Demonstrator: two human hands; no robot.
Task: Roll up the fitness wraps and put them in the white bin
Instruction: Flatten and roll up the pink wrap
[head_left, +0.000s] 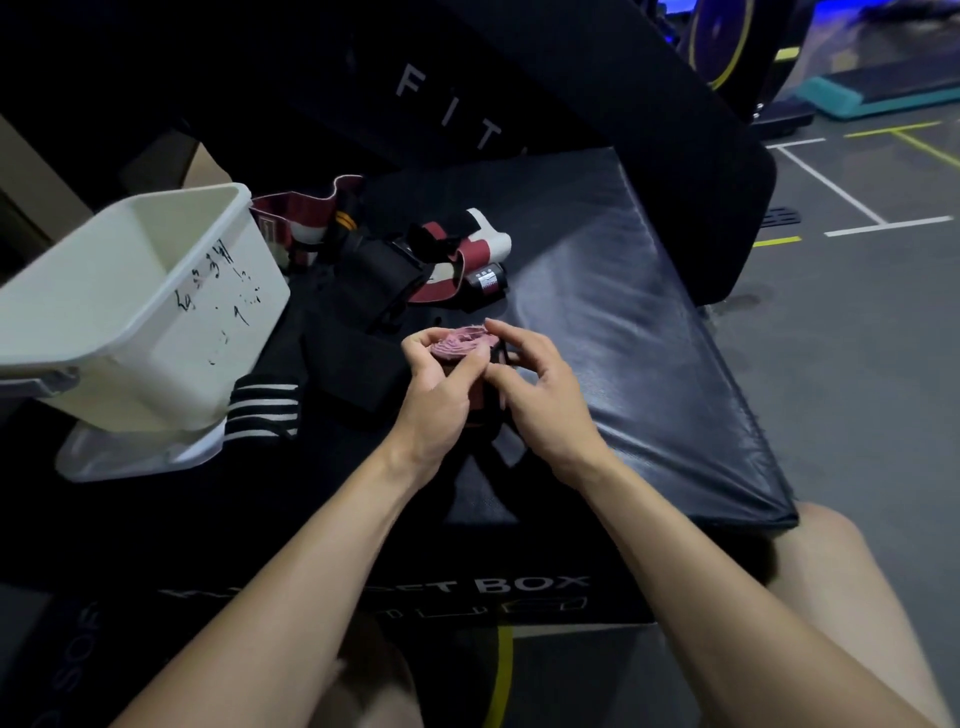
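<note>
A rolled-up dark red wrap stands on end between both hands, its spiral edge facing up. My left hand grips the roll from the left with thumb and fingers curled round it. My right hand pinches the roll's top edge and a thin black strap hanging from it. The white bin stands tilted at the left on the black padded box, nothing visible inside it. Behind the hands lies a loose heap of red, white and black wraps.
A black wrap with white stripes lies by the bin's base, on a white lid. A black pad lettered FIT leans behind the box. The gym floor with painted lines is to the right. My bare knee is at the lower right.
</note>
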